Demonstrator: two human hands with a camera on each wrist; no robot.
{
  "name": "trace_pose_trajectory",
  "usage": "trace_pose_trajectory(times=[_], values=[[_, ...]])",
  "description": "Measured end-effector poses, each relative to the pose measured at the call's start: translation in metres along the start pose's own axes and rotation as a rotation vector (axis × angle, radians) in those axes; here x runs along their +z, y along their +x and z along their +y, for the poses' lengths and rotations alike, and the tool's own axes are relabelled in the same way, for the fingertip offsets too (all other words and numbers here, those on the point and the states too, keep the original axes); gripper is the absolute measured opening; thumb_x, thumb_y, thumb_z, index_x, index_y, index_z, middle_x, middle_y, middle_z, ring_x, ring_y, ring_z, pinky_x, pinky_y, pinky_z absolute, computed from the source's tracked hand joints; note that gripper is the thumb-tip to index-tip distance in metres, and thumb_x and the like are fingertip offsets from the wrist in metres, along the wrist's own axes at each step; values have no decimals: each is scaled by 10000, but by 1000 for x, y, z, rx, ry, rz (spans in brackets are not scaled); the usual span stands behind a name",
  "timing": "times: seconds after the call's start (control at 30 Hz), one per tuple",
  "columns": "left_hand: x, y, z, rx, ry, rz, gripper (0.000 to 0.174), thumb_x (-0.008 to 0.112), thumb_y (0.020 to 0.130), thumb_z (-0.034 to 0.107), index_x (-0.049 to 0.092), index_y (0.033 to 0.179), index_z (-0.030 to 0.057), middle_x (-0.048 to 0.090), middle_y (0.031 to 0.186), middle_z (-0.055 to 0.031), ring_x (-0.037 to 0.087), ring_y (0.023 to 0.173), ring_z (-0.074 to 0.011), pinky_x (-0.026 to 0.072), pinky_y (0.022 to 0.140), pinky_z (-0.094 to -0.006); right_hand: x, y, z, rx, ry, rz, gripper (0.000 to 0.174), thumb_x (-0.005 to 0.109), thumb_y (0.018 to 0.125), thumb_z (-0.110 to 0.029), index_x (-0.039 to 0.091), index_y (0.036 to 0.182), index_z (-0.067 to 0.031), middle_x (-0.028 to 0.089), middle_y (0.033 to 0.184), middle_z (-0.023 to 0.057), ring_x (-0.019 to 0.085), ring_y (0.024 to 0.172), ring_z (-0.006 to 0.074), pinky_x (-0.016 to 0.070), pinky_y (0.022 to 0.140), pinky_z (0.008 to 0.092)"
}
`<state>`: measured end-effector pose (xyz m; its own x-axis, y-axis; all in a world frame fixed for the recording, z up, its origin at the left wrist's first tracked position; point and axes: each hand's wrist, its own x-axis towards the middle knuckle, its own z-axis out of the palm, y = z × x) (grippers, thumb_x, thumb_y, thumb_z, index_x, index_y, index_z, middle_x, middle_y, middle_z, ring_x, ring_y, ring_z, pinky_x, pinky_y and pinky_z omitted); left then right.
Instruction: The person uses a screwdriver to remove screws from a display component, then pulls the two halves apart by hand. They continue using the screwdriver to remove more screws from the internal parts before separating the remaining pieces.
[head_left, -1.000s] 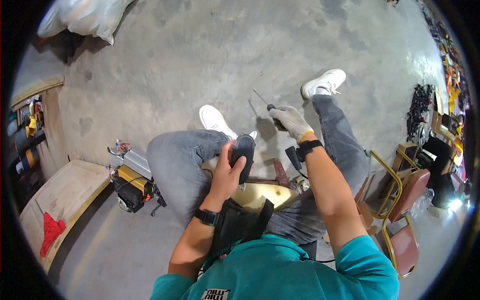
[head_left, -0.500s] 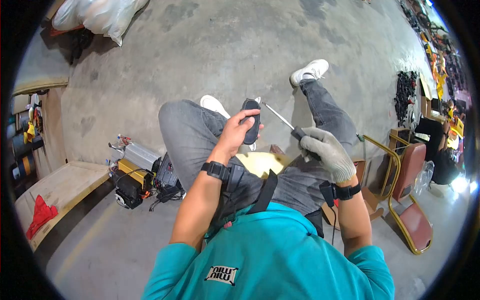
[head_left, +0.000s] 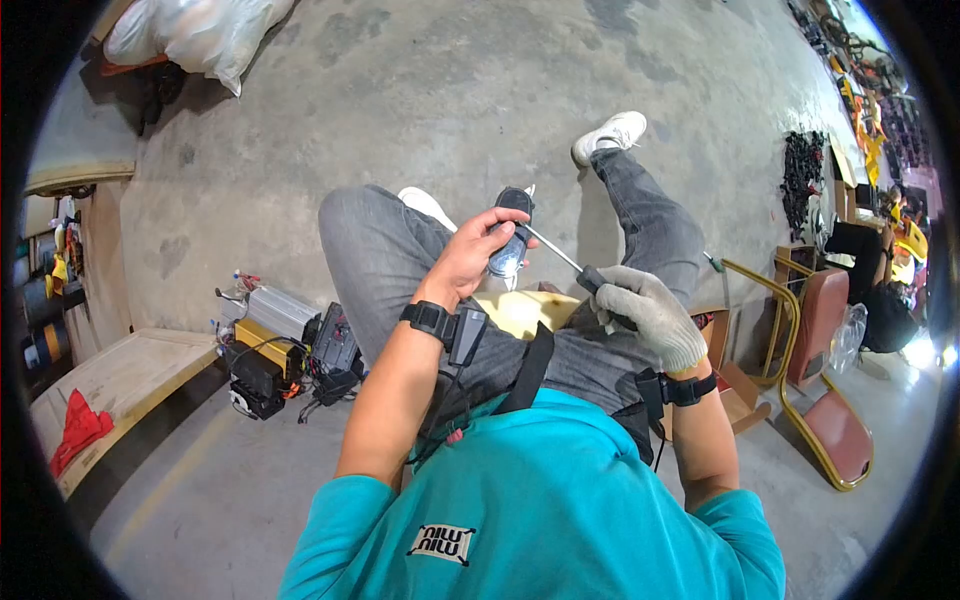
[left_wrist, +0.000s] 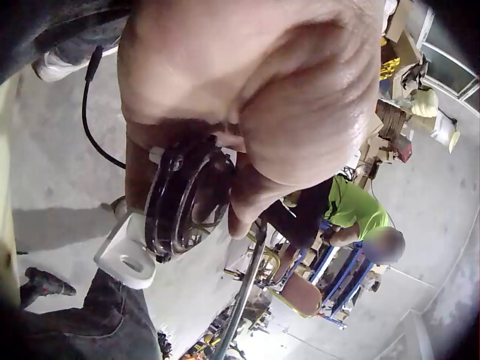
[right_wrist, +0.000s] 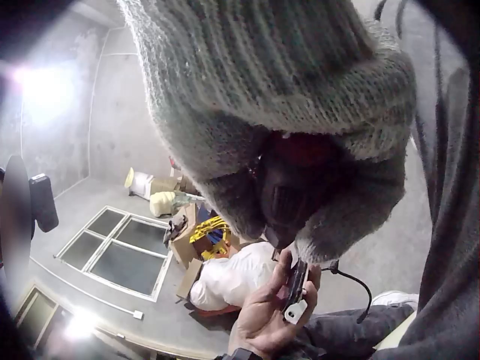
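My bare left hand (head_left: 465, 258) grips a black oval casing (head_left: 514, 200) between thumb and fingers, out in front of my lap. A white tab (left_wrist: 127, 259) with a slot sticks out from the casing's end in the left wrist view. In my right hand (head_left: 650, 315), which wears a knitted glove, is a screwdriver (head_left: 558, 249) with a dark handle. Its metal shaft slants up to the left, the tip right at the casing's edge beside the left fingers. The glove covers part of the handle.
A yellowish seat (head_left: 510, 315) shows between my legs. Metal and black electrical units (head_left: 285, 320) stand on the floor at left, near a low bench (head_left: 130, 375) with a red cloth (head_left: 80, 430). At right is a chair (head_left: 825, 320). Another person in a bright top (left_wrist: 360, 210) is behind.
The right hand has drawn back toward my body and swung the screwdriver from pointing at the floor onto the casing. The left hand has moved forward with the casing and turned it.
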<state>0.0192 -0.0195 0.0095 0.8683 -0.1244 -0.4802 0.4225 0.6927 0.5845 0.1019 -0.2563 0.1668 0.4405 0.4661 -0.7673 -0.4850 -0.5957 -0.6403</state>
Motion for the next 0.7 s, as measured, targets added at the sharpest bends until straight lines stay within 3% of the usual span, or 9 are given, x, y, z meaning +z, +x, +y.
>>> trace_pose_trajectory(times=[0.13, 0.2, 0.57, 0.7], values=[[0, 0, -1, 49, -38, 14, 215, 558, 1014, 153, 586, 1184, 24, 627, 1066, -112, 680, 993, -229, 613, 827, -385, 4, -1, -1, 3, 7, 23, 340, 605, 862, -249, 680, 1043, 29, 590, 790, 13, 535, 706, 85, 452, 671, 233], [0, 0, -1, 54, -45, 19, 196, 557, 1013, 143, 584, 1165, 21, 614, 1060, -104, 680, 1004, -231, 608, 823, -383, 2, 1, 2, -15, 25, 3, 366, 605, 894, -239, 654, 1137, 31, 621, 805, 11, 574, 705, 72, 451, 636, 216], [1, -1, -1, 46, -39, 16, 145, 555, 1018, 157, 595, 1103, 47, 701, 991, -138, 688, 881, -193, 594, 787, -344, 3, -2, 1, -46, -42, 12, 372, 608, 883, -240, 659, 1125, 38, 606, 789, 9, 557, 703, 72, 442, 635, 224], [6, -9, -4, 39, 3, 24, 130, 560, 1013, 140, 600, 1091, 44, 679, 1004, -120, 686, 912, -197, 595, 784, -343, 4, -12, -2, -50, -136, 54, 367, 614, 867, -213, 665, 1129, 38, 591, 782, -1, 542, 709, 75, 442, 638, 230]])
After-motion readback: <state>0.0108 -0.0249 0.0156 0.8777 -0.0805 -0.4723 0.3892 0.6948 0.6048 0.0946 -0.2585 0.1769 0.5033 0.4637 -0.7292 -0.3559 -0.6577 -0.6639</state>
